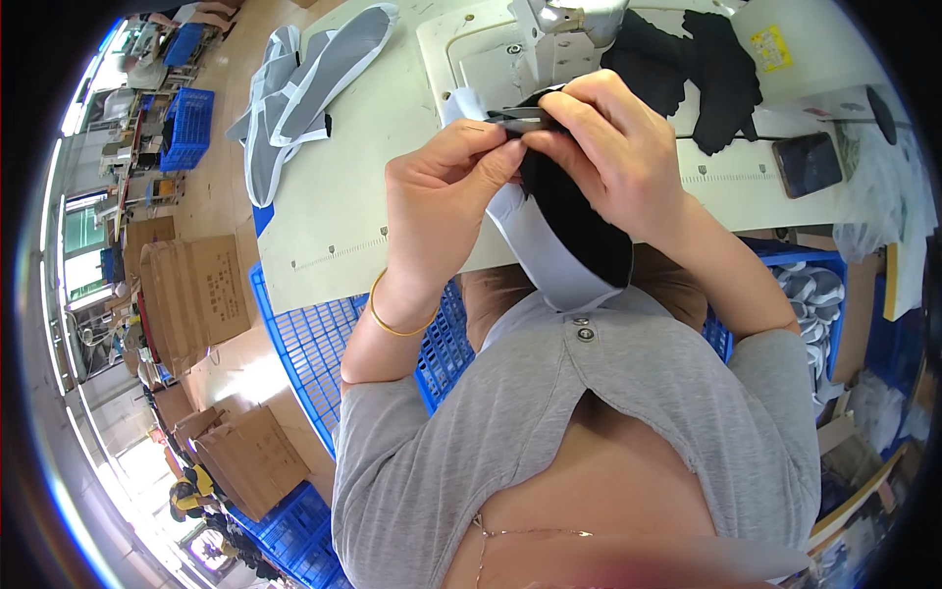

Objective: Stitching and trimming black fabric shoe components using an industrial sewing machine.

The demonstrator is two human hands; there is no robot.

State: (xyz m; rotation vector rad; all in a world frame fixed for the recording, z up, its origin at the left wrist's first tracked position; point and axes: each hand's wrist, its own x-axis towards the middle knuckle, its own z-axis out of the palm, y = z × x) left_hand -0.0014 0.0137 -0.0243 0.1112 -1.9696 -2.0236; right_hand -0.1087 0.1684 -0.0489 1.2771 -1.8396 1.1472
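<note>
Between my hands hangs a grey-white shoe upper (561,257) with a black lining (581,221), its lower curve close to my shirt. My left hand (437,196) pinches its top edge between thumb and fingertips. Opposite, my right hand (628,162) is closed on the same edge, the fingertips nearly meeting the left ones. A small dark, narrow piece (525,120) with a shiny line lies at the fingertips; whether it is a tool or part of the upper I cannot tell. Just beyond stands a white sewing machine (574,44).
More grey-white uppers (314,98) lie on the table (343,196) at the left. Black fabric pieces (721,79) and a phone (809,164) rest at the right. Blue crates (304,339) flank my lap; the right one holds several pieces (814,294). Cardboard boxes (196,294) stand on the floor.
</note>
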